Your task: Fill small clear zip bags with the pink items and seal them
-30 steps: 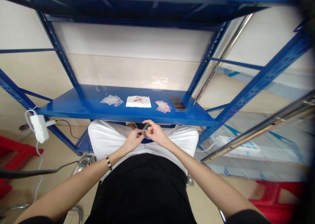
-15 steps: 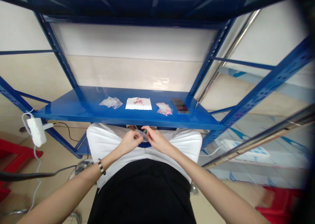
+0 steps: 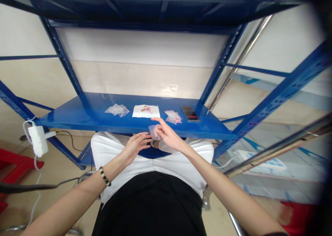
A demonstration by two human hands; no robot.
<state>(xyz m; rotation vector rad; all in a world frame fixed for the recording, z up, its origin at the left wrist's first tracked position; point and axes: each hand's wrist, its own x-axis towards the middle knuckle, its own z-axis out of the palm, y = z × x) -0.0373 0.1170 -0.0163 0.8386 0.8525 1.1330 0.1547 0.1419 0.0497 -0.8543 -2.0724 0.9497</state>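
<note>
By the shelf's front edge (image 3: pixel 103 126), the right hand (image 3: pixel 168 135) pinches a clear plastic bag (image 3: pixel 152 130), apparently leaving one side free. The left hand (image 3: pixel 133 146) spreads empty nearby.

I see one small, translucent plastic bag (image 3: pixel 153 132), its right side pinched between the thumb and fingers of the right hand (image 3: pixel 168 137). It juts out to the left of that grip, and I can't tell whether the fingertips of the left hand (image 3: pixel 132 146), just beside it, touch it.
</note>
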